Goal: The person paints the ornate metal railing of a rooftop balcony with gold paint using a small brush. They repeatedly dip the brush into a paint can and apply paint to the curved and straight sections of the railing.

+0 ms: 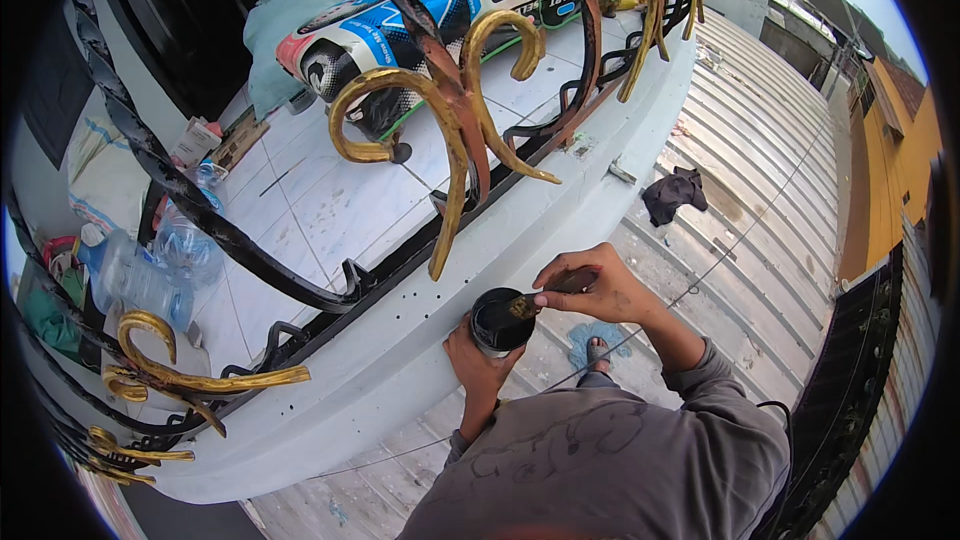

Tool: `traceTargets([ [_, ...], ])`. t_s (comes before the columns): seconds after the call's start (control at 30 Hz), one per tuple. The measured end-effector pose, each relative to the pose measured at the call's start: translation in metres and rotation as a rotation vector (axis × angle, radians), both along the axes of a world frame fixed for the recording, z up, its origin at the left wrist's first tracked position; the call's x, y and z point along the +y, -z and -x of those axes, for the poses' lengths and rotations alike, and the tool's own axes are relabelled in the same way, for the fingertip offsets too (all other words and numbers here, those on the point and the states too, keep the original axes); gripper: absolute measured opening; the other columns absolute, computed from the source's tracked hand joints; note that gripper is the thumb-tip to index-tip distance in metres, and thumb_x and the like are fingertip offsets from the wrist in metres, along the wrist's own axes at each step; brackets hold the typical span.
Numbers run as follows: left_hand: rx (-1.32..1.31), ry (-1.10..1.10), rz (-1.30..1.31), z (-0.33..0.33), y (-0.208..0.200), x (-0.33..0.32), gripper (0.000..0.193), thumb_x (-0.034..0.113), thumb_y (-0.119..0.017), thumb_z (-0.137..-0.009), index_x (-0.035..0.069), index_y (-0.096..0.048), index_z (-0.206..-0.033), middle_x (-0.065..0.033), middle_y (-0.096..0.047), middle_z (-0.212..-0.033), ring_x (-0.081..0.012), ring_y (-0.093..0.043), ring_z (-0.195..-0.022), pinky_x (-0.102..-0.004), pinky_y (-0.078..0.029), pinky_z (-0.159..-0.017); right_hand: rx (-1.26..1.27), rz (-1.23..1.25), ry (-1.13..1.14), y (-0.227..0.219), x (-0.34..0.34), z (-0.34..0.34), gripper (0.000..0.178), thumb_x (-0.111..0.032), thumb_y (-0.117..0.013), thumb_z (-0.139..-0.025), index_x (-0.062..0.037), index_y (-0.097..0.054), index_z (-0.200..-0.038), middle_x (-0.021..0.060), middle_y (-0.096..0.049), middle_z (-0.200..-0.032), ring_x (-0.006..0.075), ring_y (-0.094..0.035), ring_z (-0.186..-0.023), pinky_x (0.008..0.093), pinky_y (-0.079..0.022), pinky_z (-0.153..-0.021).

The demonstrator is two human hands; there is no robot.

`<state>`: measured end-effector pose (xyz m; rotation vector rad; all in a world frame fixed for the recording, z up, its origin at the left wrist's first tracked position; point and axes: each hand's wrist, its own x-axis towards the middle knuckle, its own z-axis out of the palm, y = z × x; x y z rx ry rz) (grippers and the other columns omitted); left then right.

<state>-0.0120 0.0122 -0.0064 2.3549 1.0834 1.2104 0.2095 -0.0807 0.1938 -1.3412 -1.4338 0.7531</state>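
Note:
My left hand is wrapped round a small open can of black paint, held close to the ledge. Pinched in the fingers of my right hand is a paintbrush, its dark head at the can's rim and its handle under my palm. Whether the bristle tips touch the paint is hard to make out. Beyond the can stands a metal railing with twisted black bars and gold scrolls. Reddish-brown metal shows on the stem between the gold scrolls.
A curved white ledge carries the railing, with black specks on it. Behind lie a colourful printed bundle and clear plastic bottles. A dark cloth lies on the corrugated metal roof; a thin wire crosses near my right arm.

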Motion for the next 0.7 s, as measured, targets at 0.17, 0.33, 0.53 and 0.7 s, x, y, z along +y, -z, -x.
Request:
traceTargets([
  [0.17,0.021,-0.032,0.061,-0.001,-0.004,-0.001,0.096,0.054,-0.095,-0.060,-0.003,-0.055,-0.126,-0.0184,-0.062,-0.113,-0.0387,-0.058,-0.103,-0.0505,-0.043,-0.091,0.174,-0.056,-0.013,0.040,-0.007,-0.020,0.019,-0.021,-0.082,-0.091,-0.0036,-0.078,-0.099,0.0056,-0.078,-0.088,0.0112,-0.073,-0.080,0.0267,-0.057,-0.072],
  [0.33,0.126,0.006,0.161,-0.004,-0.032,-0.004,0.103,0.057,-0.097,-0.054,0.000,-0.054,-0.129,-0.0155,-0.062,-0.109,-0.0355,-0.060,-0.102,-0.0500,-0.045,-0.089,0.063,-0.407,-0.002,0.073,-0.012,-0.010,0.012,-0.012,-0.084,-0.087,-0.0087,-0.080,-0.097,0.0058,-0.077,-0.092,0.0183,-0.075,-0.081,0.0289,-0.058,-0.071],
  [0.53,0.184,0.139,0.311,-0.005,-0.072,-0.009,0.078,0.049,-0.096,-0.062,0.003,-0.064,-0.116,-0.0133,-0.072,-0.103,-0.0322,-0.072,-0.099,-0.0438,-0.052,-0.092,-0.033,-0.542,0.065,0.098,-0.006,-0.005,0.014,-0.010,-0.088,-0.081,-0.0080,-0.080,-0.092,0.0047,-0.078,-0.087,0.0170,-0.076,-0.074,0.0270,-0.060,-0.064],
  [0.7,0.138,0.177,0.347,-0.013,-0.067,-0.003,0.079,0.048,-0.096,-0.062,0.002,-0.063,-0.117,-0.0134,-0.072,-0.104,-0.0321,-0.072,-0.099,-0.0438,-0.052,-0.092,-0.067,-0.605,-0.014,0.104,0.006,-0.016,0.014,-0.009,-0.087,-0.082,-0.0073,-0.080,-0.093,0.0049,-0.079,-0.089,0.0171,-0.077,-0.077,0.0270,-0.061,-0.066],
])
